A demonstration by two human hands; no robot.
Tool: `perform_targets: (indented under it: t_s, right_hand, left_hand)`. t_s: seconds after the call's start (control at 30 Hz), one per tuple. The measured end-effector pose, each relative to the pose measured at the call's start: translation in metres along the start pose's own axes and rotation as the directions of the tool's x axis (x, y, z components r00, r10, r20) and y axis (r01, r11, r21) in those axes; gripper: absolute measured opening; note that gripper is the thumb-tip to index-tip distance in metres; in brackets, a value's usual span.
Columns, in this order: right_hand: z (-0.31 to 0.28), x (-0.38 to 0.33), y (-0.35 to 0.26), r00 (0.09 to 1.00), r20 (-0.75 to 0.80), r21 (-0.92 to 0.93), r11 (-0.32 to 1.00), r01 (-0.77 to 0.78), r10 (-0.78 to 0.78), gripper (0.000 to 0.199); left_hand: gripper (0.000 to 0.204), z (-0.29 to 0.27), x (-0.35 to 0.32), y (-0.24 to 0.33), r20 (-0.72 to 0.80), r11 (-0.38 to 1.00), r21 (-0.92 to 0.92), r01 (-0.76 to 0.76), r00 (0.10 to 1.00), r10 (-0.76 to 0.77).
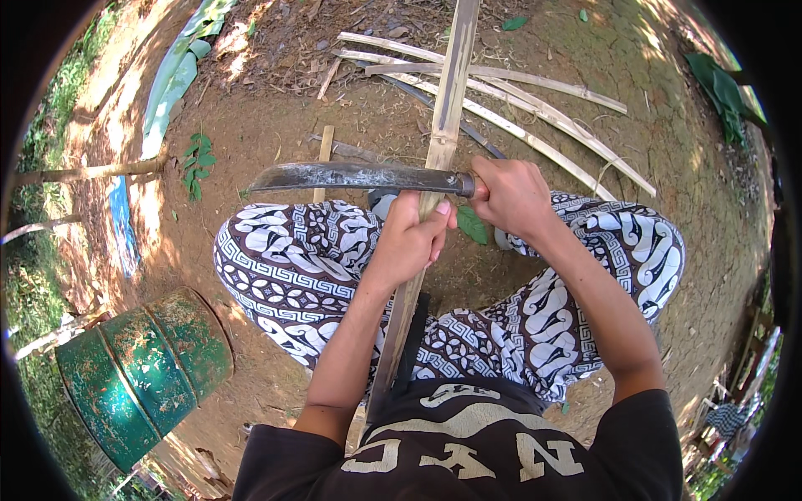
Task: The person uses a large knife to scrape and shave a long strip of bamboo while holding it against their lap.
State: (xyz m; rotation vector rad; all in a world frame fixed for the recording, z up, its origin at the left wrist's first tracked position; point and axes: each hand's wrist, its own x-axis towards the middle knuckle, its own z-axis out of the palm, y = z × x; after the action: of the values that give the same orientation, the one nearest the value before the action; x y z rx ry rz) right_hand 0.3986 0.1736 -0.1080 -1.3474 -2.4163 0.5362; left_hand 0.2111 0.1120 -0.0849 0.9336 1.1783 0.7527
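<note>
Steel knife (351, 176) points left, lengthwise across the wooden strip (451, 92), scuffed grey; right hand (520, 196) clamps fingers round the handle (480, 189), left hand (406, 240) round the strip.

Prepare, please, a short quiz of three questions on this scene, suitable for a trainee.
1. Which hand holds the machete by its handle?
2. True or false: the left hand grips the long wooden strip.
3. What is the main colour of the drum? (a) yellow (b) green (c) pink

Key:
1. The right hand.
2. True.
3. (b) green.
</note>
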Motion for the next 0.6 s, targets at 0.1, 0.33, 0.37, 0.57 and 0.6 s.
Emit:
perform_targets:
  t_s: [0.1,0.33,0.37,0.57,0.6]
  right_hand:
    - [0.006,0.001,0.004,1.0,-0.004,-0.02,1.0,-0.003,0.003,0.015]
    - [0.018,-0.001,0.012,1.0,-0.022,-0.089,0.996,0.004,-0.006,0.015]
    - [0.02,0.0,0.014,0.999,-0.029,-0.083,0.996,-0.031,0.029,0.015]
    - [0.014,0.009,0.032,0.992,-0.093,-0.127,0.988,-0.093,0.081,0.017]
    - [0.013,0.008,0.028,0.992,-0.09,-0.115,0.989,-0.095,0.084,0.018]
  left_hand:
    - [0.014,-0.001,0.001,-0.004,0.001,1.0,0.017,-0.006,1.0,0.006]
    - [0.016,-0.003,0.001,-0.011,0.031,0.995,0.079,0.054,0.998,-0.057]
    - [0.016,-0.002,-0.001,-0.011,0.006,0.998,0.034,0.044,0.999,-0.044]
    - [0.021,0.004,0.003,-0.001,-0.02,0.999,-0.037,0.01,1.0,-0.011]
    - [0.021,0.003,0.002,-0.001,-0.023,0.999,-0.051,0.013,1.0,-0.014]
